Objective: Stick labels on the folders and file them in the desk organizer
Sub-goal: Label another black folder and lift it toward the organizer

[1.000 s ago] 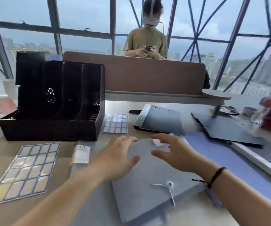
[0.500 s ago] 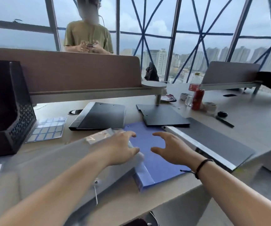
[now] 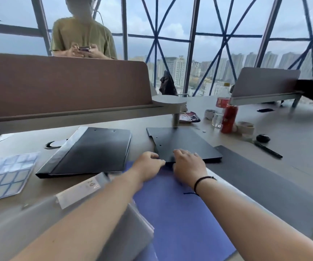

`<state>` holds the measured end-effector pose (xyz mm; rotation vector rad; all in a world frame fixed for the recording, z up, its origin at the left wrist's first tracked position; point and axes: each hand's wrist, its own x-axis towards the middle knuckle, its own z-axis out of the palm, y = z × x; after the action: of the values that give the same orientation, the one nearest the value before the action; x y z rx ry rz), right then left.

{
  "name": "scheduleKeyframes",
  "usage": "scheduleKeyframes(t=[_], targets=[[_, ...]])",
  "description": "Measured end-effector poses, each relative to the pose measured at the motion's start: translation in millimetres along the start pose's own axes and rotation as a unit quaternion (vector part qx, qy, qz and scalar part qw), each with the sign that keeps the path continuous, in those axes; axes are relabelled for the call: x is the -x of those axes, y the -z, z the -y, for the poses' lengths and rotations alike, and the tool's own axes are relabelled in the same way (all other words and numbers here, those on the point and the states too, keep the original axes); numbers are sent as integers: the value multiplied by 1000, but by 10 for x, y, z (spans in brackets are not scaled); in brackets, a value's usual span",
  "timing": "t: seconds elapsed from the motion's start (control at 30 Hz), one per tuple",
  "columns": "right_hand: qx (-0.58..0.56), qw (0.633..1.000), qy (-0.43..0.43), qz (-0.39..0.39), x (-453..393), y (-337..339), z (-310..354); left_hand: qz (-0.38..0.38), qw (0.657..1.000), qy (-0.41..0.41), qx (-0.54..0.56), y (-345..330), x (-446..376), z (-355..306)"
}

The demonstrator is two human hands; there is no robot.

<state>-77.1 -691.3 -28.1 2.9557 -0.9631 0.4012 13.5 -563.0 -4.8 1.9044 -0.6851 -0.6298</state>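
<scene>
Head view, desk and both arms.

Step in hand, as a judgement: you are fetching the next folder to label. Nothing here shows a label going on, and the organizer sits almost wholly out of view at the far left edge.

Black folder (image 3: 185, 143): flat on the desk (image 3: 293, 140), its near edge overlapping the far end of the blue folder (image 3: 180, 213). This is the one you reach for.

Left hand (image 3: 149, 163): arm stretched forward, knuckles up, fingers bent onto the black folder's near left corner. Whether they pinch the edge or only touch it cannot be told.

Right hand (image 3: 188, 162): palm down on the same near edge, fingers curled over the top, thumb tucked toward the edge; it appears to hold the folder. A black cord circles that wrist.

Second black folder (image 3: 93, 149): lies to the left, apart from the first.

Clear sleeve (image 3: 80, 191): under your left forearm, beside the blue folder.

Label sheet (image 3: 7, 174): flat at far left, well apart from both hands.

Next move calls for: drawing the black folder toward you, clear of the blue one, then turning left for the label sheet.

Marker (image 3: 267, 150): lies to the right, near a red can (image 3: 229, 119).
</scene>
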Motion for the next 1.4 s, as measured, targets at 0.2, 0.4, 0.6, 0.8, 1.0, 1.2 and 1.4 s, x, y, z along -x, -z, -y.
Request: scheduleKeyframes(t=[0.2, 0.4, 0.6, 0.8, 1.0, 1.2, 1.4], targets=[[114, 990, 70, -35, -223, -82, 56, 17, 982, 60, 179, 107, -285, 2], [67, 970, 168, -164, 234, 90, 291, 41, 955, 92, 278, 380, -310, -127], [22, 953, 227, -199, 726, 326, 539, 52, 957, 102, 267, 707, -17, -73], [-15, 924, 318, -210, 1093, 568, 1024, 51, 955, 125, 266, 1133, 486, 13], [-30, 882, 430, -191, 1716, 736, 1604, -54, 958, 129, 250, 1856, 1087, 272], [-88, 852, 492, -154, 2227, 719, 2134, -142, 932, 116, 314, 2452, 1848, 574], [-196, 852, 483, 50, 2343, 865, 2561, -189, 913, 118, 341, 2819, 2590, 889]])
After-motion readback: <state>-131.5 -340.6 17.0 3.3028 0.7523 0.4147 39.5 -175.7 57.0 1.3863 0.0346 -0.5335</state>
